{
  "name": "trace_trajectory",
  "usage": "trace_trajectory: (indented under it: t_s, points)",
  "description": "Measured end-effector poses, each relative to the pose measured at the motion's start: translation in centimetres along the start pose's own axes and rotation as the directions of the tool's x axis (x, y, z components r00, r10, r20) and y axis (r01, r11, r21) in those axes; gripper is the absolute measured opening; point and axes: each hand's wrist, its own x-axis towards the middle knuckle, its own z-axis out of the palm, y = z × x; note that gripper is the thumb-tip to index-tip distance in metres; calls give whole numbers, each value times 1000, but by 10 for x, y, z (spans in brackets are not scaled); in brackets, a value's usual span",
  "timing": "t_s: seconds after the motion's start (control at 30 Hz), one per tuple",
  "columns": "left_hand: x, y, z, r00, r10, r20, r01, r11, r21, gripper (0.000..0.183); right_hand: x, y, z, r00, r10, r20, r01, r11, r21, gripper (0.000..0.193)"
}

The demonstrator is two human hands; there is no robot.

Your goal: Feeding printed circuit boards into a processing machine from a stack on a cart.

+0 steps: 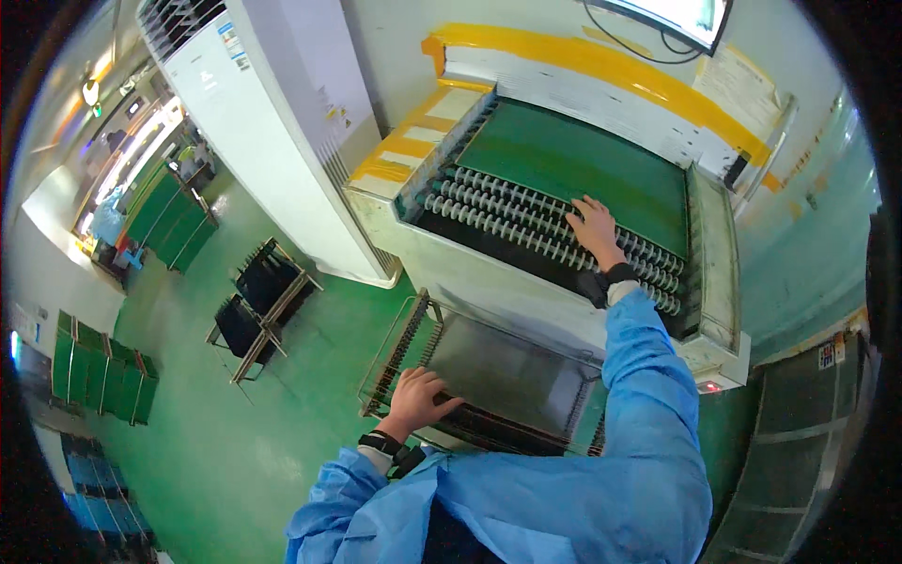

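A large flat green panel (578, 164) lies on a machine with rows of pale ringed rollers (512, 221). Over its near edge is my right hand (597, 233), fingers apart and fingertips at the panel's edge; contact is hard to make out. Below the machine stands a metal wire rack (413, 343) with toothed side rails. Dark thin panels (507, 430) stand packed at its near side. My left hand (418, 402) rests over their left end, thumb stretched out to the right, apart from the fingers. The undersides of both hands are hidden.
A tall white cabinet-like unit (282, 141) stands left of the machine. Further left on the green floor are racks with black panels (254, 301) and green panels (99, 371). A screen (667, 19) hangs above. A dark framed panel (789, 451) is at the right.
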Motion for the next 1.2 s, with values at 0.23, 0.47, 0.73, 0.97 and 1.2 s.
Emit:
trace_trajectory:
  t_s: [0.23, 0.47, 0.73, 0.97, 1.2]
  points:
    - [-3, -1, -1, 999, -22, 24, 22, 1000, -7, 41, -54, -55, -26, 994, -100, -31, 105, 949, 298, 34]
    - [-8, -10, 4, 996, 58, -64, -59, 998, -12, 42, -192, -100, -38, 926, -186, 327, -43, 811, 583, 29]
    - [-21, -5, 2, 984, 94, -153, -99, 995, -27, 49, -333, -126, -15, 646, -156, 747, -196, 912, 360, 40]
    - [-34, 1, -3, 993, 48, -111, -52, 998, -34, 58, -364, -153, -5, 654, -36, 756, -324, 889, 323, 44]
    - [-48, -4, 2, 992, 5, -125, -8, 1000, -26, 60, -375, -147, 22, 675, 25, 738, -385, 864, 323, 41]
